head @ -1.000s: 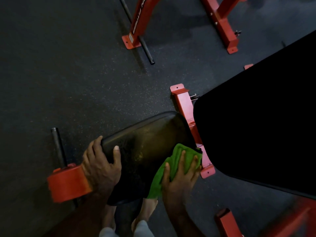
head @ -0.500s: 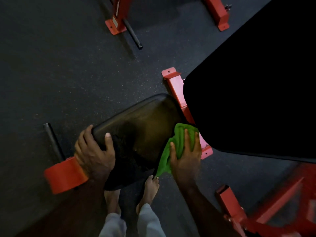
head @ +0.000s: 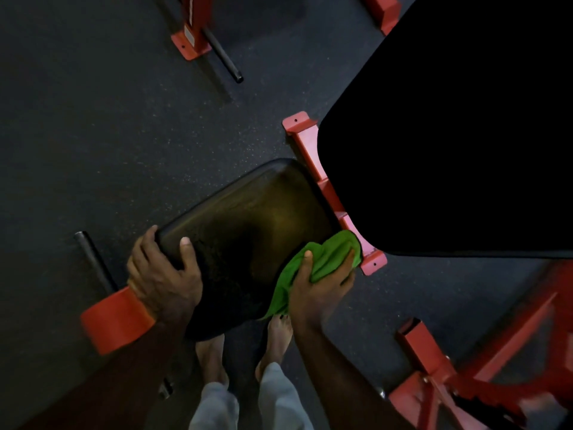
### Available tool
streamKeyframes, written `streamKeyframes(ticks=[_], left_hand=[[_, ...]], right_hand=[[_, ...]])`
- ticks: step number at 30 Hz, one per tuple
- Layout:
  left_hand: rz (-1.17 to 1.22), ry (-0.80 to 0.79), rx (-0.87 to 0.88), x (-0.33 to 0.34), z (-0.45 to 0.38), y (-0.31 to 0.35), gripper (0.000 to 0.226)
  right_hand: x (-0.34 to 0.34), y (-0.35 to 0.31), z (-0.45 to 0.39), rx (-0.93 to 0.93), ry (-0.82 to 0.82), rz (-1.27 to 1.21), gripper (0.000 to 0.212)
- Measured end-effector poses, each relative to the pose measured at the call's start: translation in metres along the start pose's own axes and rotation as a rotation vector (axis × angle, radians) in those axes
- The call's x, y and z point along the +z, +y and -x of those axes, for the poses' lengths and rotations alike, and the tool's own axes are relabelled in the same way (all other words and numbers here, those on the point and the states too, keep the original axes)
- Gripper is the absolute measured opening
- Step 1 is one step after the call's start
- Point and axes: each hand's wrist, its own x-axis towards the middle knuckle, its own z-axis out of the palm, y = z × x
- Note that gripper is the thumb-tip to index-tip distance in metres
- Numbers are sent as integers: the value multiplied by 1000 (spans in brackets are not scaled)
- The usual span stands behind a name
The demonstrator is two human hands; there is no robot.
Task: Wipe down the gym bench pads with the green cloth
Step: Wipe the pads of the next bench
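Observation:
A black seat pad [head: 248, 231] lies in the middle of the head view, below a large black back pad [head: 449, 144] at the upper right. My left hand [head: 164, 274] grips the seat pad's near left corner, thumb on top and fingers curled round the edge. The green cloth [head: 328, 259] is bunched on the seat pad's right edge, close to the red frame. My right hand [head: 319, 280] holds it there, with thumb and fingers curled over the folds.
The red bench frame [head: 313, 159] runs between the two pads. More red frame parts stand at the lower right [head: 434, 367], lower left [head: 114, 318] and top [head: 189, 41], with black bars [head: 223, 57] on the dark rubber floor. My bare feet [head: 276, 342] stand just below the seat pad.
My right hand and the cloth have slid along the seat pad's right edge toward the red frame, its fingers now more curled into the cloth. The left hand keeps its grip.

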Motion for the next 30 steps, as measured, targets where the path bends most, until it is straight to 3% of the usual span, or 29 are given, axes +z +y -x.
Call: streamKeyframes(ticks=[3,7,10,12,15,17,19,23,25,28,30], left_hand=[[3,-14,7,0,0,-1,59],[3,-10,1,0,1,-2,59],[-3,-20,2,-1,1,-3,58],[6,-24,-2,0,1,-3,57],[8,-38,-6,0,0,-4,58],[-2,-47,-6,1,-2,-5,56],[-1,-39,-1,1,-3,-6,54],[9,-56,10,0,-3,-8,53],[46,-59,10,1,-4,-9,52],[353,18,-22,-4,-8,-12,47],[570,87,-98,-12,-11,-19,41]], right_hand=[[-6,13,2,-45,-79,90,95],[-6,8,-29,-352,-157,354,74],[6,2,-39,-394,-86,433,67],[7,11,-22,-482,-127,479,63],[-5,38,7,-1050,-467,619,59],[-10,41,-9,-1304,-573,692,59],[-5,29,-29,-1235,-522,671,61],[26,-1,-3,-723,-215,529,61],[36,-2,26,-827,-326,571,59],[33,-1,9,-1275,-597,621,58],[35,-13,-16,-1338,-561,641,59]])
